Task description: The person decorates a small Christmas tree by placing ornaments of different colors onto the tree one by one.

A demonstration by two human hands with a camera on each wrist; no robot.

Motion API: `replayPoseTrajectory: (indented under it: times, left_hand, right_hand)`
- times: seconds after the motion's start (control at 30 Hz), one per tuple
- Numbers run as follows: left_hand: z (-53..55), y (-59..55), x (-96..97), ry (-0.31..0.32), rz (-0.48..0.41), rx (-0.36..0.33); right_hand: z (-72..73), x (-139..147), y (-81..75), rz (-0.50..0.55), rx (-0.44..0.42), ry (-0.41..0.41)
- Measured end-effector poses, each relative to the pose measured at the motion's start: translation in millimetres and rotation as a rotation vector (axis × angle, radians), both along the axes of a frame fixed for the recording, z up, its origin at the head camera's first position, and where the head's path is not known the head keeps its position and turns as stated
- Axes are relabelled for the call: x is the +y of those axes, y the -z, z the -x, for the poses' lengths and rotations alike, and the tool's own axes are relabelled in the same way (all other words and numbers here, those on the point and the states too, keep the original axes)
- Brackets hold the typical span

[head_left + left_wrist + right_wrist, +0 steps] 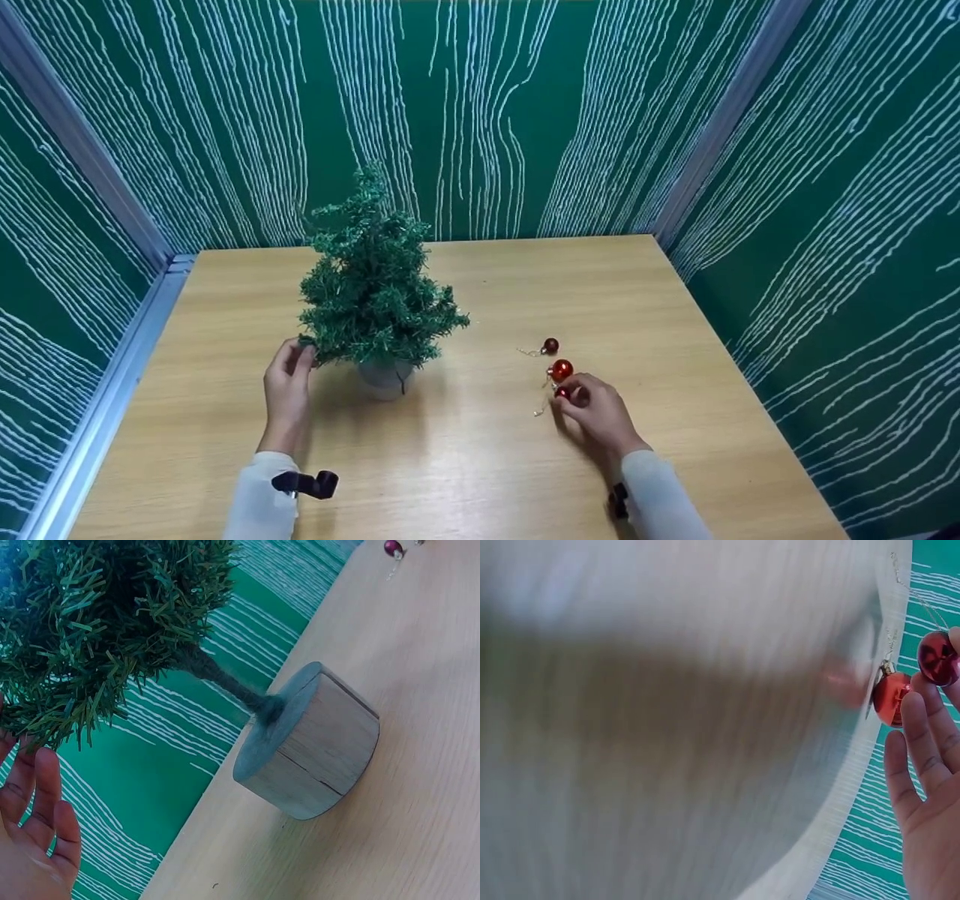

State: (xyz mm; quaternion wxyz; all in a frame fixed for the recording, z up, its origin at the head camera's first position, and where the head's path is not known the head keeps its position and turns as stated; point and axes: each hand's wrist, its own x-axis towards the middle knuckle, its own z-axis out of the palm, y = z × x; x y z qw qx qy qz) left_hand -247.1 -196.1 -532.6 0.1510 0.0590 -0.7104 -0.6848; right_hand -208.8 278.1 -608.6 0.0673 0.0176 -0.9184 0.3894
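A small green artificial Christmas tree [379,292] stands upright on its round wooden base [322,746], left of the table's middle. At the tree's lower left, my left hand [288,390] pinches the tip of a low branch; leaves partly hide its fingertips. My right hand [602,416] pinches a shiny dark red bauble [936,658] between thumb and fingers, its string loop hanging to the left. Just beyond that hand lies a brighter red bauble [561,369], close to the fingers. Farther back rests a small dark red bauble [551,346] with its string spread out.
The light wooden table [480,465] is enclosed at the back and both sides by green panels [480,112] with white wavy lines. Metal posts [705,150] stand at the back corners. A blurred, curved pale shape covers most of the right wrist view.
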Motion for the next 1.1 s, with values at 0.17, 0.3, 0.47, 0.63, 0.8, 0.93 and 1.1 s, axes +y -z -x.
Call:
replayPoseTrajectory:
  times: [0.17,0.3,0.47,0.63,0.8,0.93,1.1]
  left_hand:
    - [-4.0,-0.7,-0.3,0.009,0.029,-0.006]
    - [-5.5,0.3,-1.4,0.011,0.067,-0.002]
    - [-5.4,1.6,-1.7,0.023,0.060,-0.005]
    - [-6.6,3.0,-1.4,0.032,0.051,-0.013]
    - [-8.0,3.5,0.1,0.028,0.058,0.003]
    - [-9.7,2.2,1.1,0.026,0.057,0.009]
    - [-10.5,1.3,2.2,0.032,0.021,0.015]
  right_hand:
    - [-1.3,-4,-2.5,0.042,0.013,-0.009]
    - [-1.7,-8,-4.3,0.078,0.011,-0.010]
    - [-5.0,-13,-7.3,0.100,0.013,-0.013]
    - [-8.5,-17,-9.3,0.097,0.030,-0.024]
    - [-10.5,-19,-9.4,0.089,0.064,-0.033]
    - [-11.3,-19,-8.6,0.081,0.094,-0.032]
    - [-12.7,-22,-10.0,0.085,0.132,-0.035]
